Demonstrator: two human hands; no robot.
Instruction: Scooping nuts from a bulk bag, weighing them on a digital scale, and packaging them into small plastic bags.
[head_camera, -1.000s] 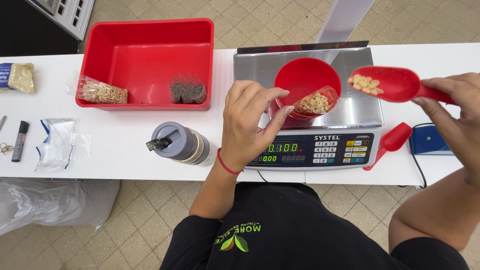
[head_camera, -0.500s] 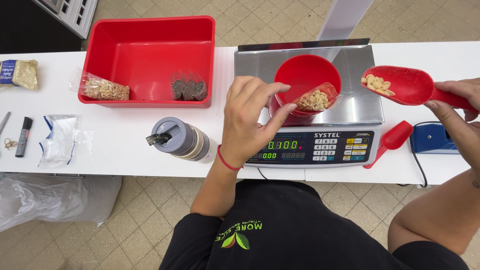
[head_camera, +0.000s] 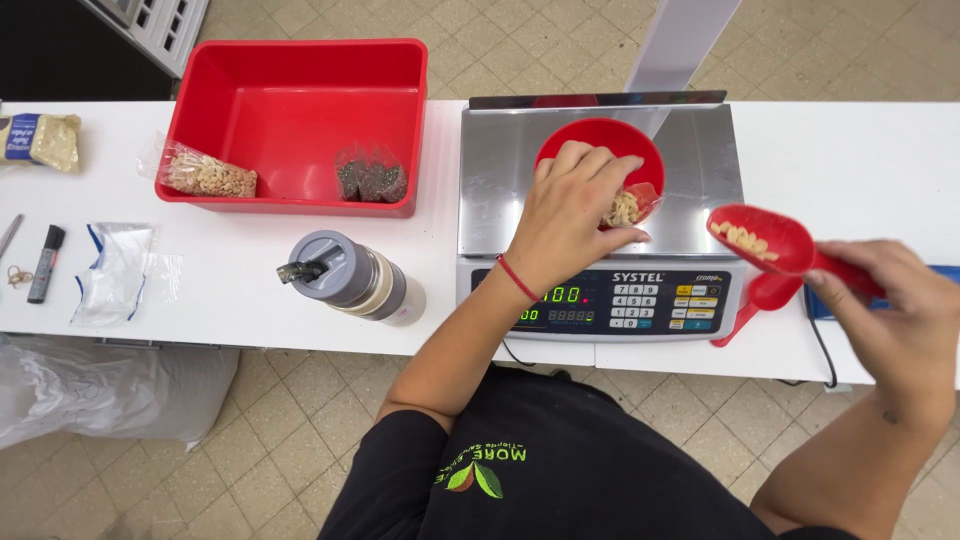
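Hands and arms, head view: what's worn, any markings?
Both hands bare, no gloves. Left hand has a thin red band at the wrist. Right hand wears nothing; a small dark mark sits on that forearm. Black short sleeves, forearms uncovered.

A round red bowl stands upright on the steel platter of a digital scale, pale nuts heaped at its near right side under the left hand. A red plastic scoop, carrying a few pale nuts, is held level by its handle in the right hand, just right of the scale.
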